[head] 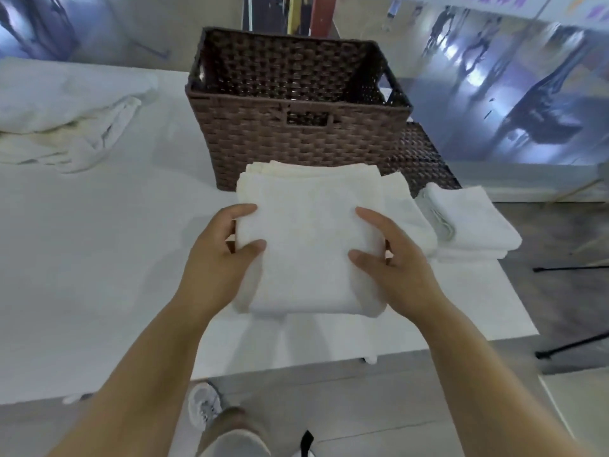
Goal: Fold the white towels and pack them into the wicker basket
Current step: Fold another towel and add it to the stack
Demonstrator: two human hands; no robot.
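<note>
A stack of folded white towels (pixel 308 239) is held above the white table (pixel 99 275), just in front of the dark brown wicker basket (pixel 296 140). My left hand (pixel 220 255) grips the stack's left side, thumb on top and fingers under it. On the right side, my right hand (pixel 392 258) grips the same stack in the same way. The basket stands upright, and what shows of its inside looks empty.
A pile of unfolded white towels (pixel 66 120) lies at the table's far left. Two more folded towels (pixel 468 222) sit near the right edge, beside the basket's flat lid (pixel 421 159). The table's front edge is close to my legs.
</note>
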